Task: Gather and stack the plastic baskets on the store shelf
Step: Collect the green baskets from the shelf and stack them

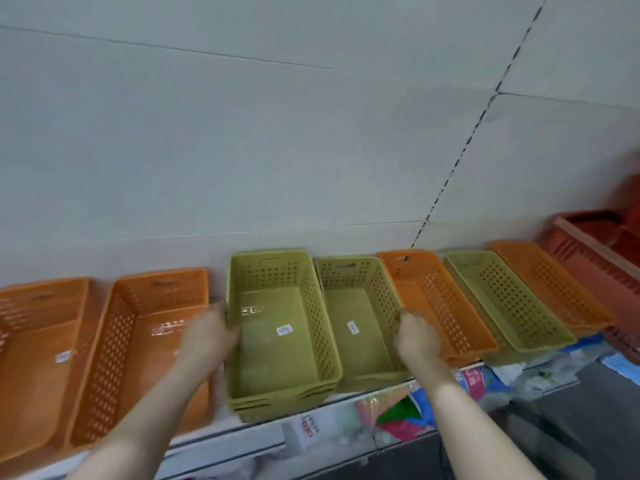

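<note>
At the left wall of the green stack (282, 327), the left hand (207, 336) closes over the rim, fingers curled onto the edge and thumb side outward; motion blur softens it, but the grasp on that rim reads clearly. This stack is several nested green baskets, their rims layered at the front, and it stands on the white shelf (221, 436) with its front edge reaching the shelf lip. A small white sticker (284, 330) lies on the floor of its top basket.

Right of the green stack, the right hand (417, 337) grips the near left corner of an orange basket (438, 303), which sits tilted, overlapping the single green basket (360, 320) that lies between it and the stack. Further right of the stack come another green basket (507, 301), then an orange one (550, 284), then dark red crates (595, 251) at the far end.

Left of the green stack, touching or just beside it, sits an orange basket (145, 344), and beyond that a second orange basket (38, 348). Below the stack, under the shelf, lie colourful packaged goods (398, 414).
</note>
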The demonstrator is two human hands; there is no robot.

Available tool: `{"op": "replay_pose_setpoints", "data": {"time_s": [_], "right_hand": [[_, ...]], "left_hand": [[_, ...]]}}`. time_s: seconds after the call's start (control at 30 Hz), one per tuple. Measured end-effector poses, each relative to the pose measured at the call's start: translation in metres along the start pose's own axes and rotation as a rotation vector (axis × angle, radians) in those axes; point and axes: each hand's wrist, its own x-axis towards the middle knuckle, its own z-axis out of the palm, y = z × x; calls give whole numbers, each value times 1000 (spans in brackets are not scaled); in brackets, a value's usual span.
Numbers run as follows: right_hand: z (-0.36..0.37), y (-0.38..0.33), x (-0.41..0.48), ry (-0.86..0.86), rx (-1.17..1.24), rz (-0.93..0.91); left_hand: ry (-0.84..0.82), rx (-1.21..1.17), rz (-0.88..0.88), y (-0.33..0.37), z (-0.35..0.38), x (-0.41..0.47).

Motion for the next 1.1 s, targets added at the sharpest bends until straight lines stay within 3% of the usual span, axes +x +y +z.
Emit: {"op": "replay_pose_setpoints", "data": {"time_s": [0.2,0.43,0.53,0.6,0.67,0.73,0.87,0.97,1.03,1.1], "right_hand": [[26,11,11,195,-76,-126],[17,20,18,176,9,-106],[21,12,11,163,30,-246],[25,-3,-6,57,220,-362],[29,-22,-26,-198,429,-393],[34,-38,-41,-343,477,-395],[37,-36,-63,-302,445,-363],[34,-21,-88,-357,488,-391],[36,-7,-98,-252,467,-340],[37,12,-98,84,372,-230]], "left_hand": [[38,-18,-80,5,31,-30],[135,61,-103,-8,35,-57],[152,78,-68,-17,38,-64],[164,101,-65,-18,40,-64],[170,107,-60,-18,43,-64],[176,121,-44,-20,46,-63],[228,195,8,-26,56,-54],[173,165,-14,-24,55,-50],[151,118,-17,-22,54,-46],[149,81,-4,-21,53,-45]]}}
